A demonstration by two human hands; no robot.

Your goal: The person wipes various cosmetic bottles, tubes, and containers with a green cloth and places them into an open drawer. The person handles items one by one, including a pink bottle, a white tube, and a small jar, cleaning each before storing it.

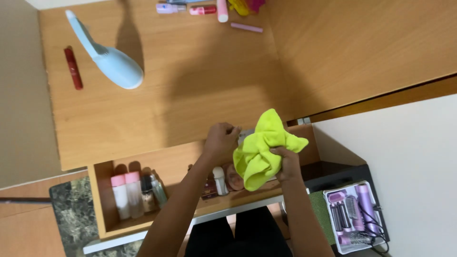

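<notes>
A bright yellow-green cloth [263,147] is bunched up over an open wooden drawer [102,200]. My right hand [287,162] grips the cloth from below at its right side. My left hand [220,139] is at the desk's front edge just left of the cloth, fingers curled around something small that I cannot make out. Inside the drawer stand two pink-capped white bottles [126,192], a small dark bottle [157,189], a white roll-on bottle [219,180] and a round compact [233,177].
On the wooden desk [190,90] lie a light blue handheld appliance [107,54], a red tube [73,68] and several small cosmetics at the far edge [204,8]. A white tray of purple hair-styling attachments [354,214] sits on the floor at right, beside a white wall.
</notes>
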